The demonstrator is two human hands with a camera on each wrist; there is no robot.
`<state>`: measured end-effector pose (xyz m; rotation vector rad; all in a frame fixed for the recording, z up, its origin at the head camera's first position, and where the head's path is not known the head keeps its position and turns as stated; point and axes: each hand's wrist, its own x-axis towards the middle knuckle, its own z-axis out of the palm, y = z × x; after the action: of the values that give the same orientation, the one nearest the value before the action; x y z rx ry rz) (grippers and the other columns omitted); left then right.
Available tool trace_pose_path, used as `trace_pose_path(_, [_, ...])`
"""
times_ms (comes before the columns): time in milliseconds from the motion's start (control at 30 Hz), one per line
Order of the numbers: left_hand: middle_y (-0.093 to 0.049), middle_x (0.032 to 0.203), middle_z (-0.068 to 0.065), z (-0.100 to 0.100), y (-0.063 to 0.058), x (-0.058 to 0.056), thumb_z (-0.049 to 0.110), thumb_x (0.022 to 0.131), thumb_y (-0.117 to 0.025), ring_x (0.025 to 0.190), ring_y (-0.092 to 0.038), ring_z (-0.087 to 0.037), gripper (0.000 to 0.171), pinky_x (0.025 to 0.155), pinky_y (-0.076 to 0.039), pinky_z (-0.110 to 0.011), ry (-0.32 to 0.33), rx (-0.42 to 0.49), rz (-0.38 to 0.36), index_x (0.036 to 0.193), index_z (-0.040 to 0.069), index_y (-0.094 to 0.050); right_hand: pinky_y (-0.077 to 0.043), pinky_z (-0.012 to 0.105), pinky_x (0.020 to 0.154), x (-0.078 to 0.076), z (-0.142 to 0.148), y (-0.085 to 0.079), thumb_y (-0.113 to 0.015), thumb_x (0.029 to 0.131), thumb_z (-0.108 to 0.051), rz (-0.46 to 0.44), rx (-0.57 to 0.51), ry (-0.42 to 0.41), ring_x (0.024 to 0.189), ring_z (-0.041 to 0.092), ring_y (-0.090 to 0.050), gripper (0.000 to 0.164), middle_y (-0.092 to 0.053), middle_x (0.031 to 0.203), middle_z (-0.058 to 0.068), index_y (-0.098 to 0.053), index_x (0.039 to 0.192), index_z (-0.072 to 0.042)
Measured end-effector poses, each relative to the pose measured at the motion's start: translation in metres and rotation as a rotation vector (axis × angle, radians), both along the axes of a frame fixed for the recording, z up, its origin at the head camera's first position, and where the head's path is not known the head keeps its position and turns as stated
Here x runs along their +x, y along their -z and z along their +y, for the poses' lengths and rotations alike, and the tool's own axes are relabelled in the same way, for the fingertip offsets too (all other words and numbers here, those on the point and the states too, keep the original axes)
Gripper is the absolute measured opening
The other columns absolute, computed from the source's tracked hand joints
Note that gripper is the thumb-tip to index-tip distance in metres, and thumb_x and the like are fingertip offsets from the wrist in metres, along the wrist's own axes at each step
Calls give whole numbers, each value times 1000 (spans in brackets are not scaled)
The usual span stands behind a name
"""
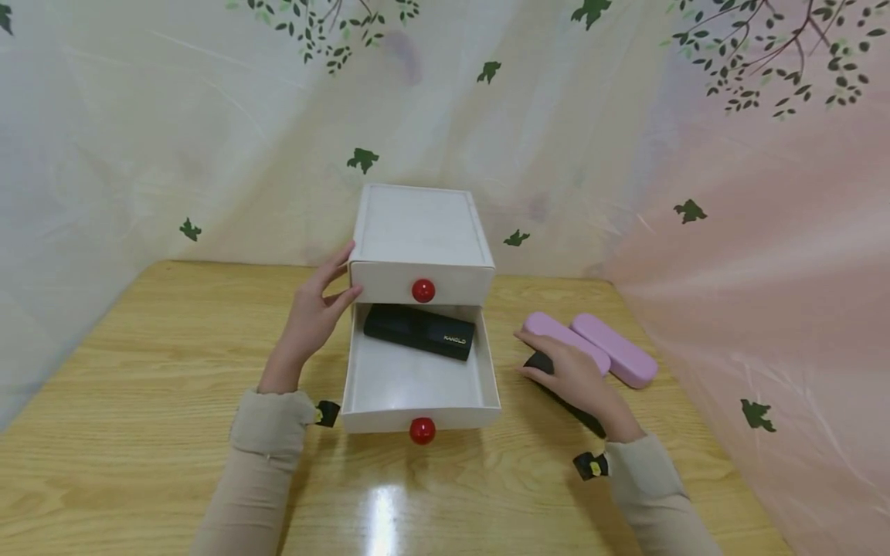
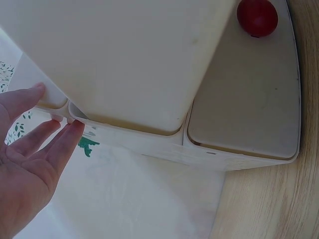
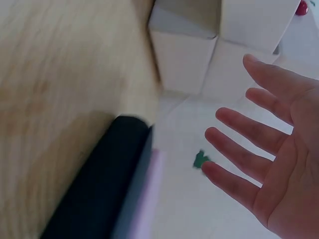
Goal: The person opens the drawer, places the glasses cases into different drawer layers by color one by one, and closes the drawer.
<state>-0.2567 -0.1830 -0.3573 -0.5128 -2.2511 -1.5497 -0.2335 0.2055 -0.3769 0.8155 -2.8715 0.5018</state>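
Black and smooth, a long case (image 3: 94,184) lies on the table (image 1: 160,371), just under the right hand (image 1: 573,378) — fingers spread wide, holding nothing. The left hand (image 1: 310,313) rests nearly straight fingers on the side of the white box (image 1: 424,224), with its thumb at the front. That long case looks light, stiff and maybe a bit slippery, so its middle seems best to grab — thumb one side, fingers the other. Two pink cases (image 1: 615,351) lie beside it. Another black case (image 1: 417,328) sits slanted in the pulled-out bottom drawer (image 1: 417,386).
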Motion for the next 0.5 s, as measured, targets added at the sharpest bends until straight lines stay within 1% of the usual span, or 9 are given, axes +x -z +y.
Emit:
trace_pose_path(133, [-36, 156, -9, 0, 0, 0, 6, 96, -57, 138, -41, -36, 60, 99, -49, -54, -2, -6, -3, 151, 18, -35, -40, 54, 108, -3, 14, 10, -70, 89, -18, -23, -37, -19, 133, 36, -47, 57, -53, 143, 16, -50, 141, -4])
trace_pose_path(233, [-35, 156, -9, 1, 0, 0, 7, 96, -57, 138, -41, -36, 61, 99, -49, -54, -3, -13, -1, 151, 18, -35, -40, 55, 108, -4, 22, 16, -70, 89, -15, -36, -40, -20, 134, 36, -46, 59, -51, 144, 15, -47, 143, -5])
trace_pose_path(333, [-35, 156, -9, 1, 0, 0, 7, 96, -57, 138, -41, -36, 60, 99, -49, -54, -4, -17, -2, 151, 18, -35, -43, 56, 104, -4, 30, 20, -70, 89, -18, -37, -11, 16, 131, 36, -50, 59, -53, 142, 14, -49, 142, -7])
trace_pose_path(433, [-35, 156, -9, 1, 0, 0, 7, 96, -57, 138, -41, -36, 60, 99, -49, -54, -4, -12, -6, 151, 18, -35, -50, 58, 92, -2, 38, 24, -71, 89, -22, -48, 24, 82, 125, 38, -54, 56, -56, 139, 15, -52, 140, -9])
trace_pose_path(500, [-34, 157, -9, 1, 0, 0, 7, 96, -57, 139, -41, -36, 61, 100, -49, -54, -4, -6, -11, 151, 18, -35, -52, 59, 86, -1, 42, 26, -70, 89, -25, -60, 44, 118, 122, 40, -55, 56, -57, 138, 16, -52, 140, -9])
